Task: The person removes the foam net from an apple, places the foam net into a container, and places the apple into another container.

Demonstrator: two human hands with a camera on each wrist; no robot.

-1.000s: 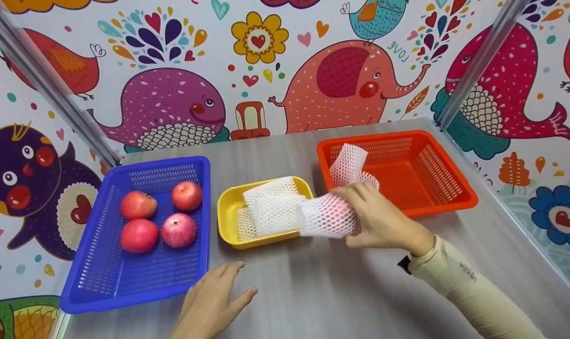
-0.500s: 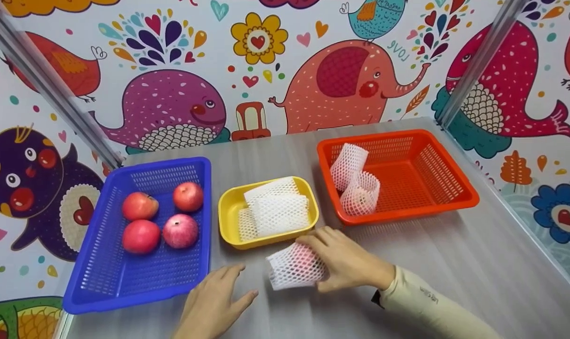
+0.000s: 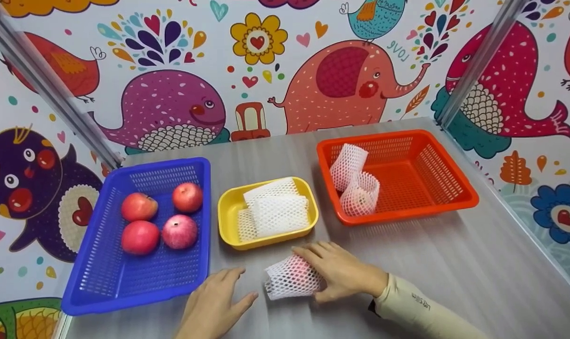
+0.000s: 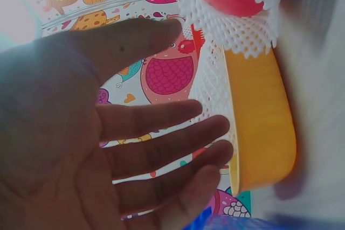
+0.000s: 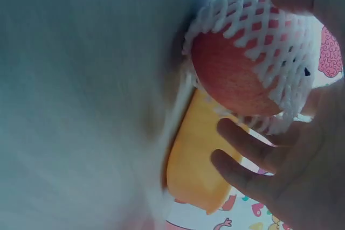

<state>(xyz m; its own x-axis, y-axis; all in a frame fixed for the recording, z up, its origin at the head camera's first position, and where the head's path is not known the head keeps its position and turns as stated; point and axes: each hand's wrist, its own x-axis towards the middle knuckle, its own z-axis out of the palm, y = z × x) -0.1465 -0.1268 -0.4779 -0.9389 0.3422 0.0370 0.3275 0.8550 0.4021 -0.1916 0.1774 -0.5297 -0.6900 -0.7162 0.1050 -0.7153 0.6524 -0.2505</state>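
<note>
In the head view my right hand (image 3: 346,273) holds an apple (image 3: 300,269) that sits in a white foam net sleeve (image 3: 285,285), low over the table in front of the yellow tray (image 3: 233,242). The right wrist view shows the red apple (image 5: 226,74) bare at one end, with thumb and fingers around the netting (image 5: 285,41). My left hand (image 3: 212,301) has its fingers stretched out, holds nothing and lies between the blue basket (image 3: 139,301) and the sleeved apple. White foam nets (image 3: 280,214) are piled in the yellow tray.
Several unwrapped apples (image 3: 140,238) lie in the blue basket on the left. A red basket (image 3: 407,214) at the right back holds two foam-netted pieces (image 3: 359,194) at its left end. Patterned walls (image 3: 256,89) and metal posts (image 3: 483,61) border the grey table (image 3: 407,254).
My right hand has carried the netted apple from beside the red basket leftward and toward me, then slightly lower. My left hand has hardly moved.
</note>
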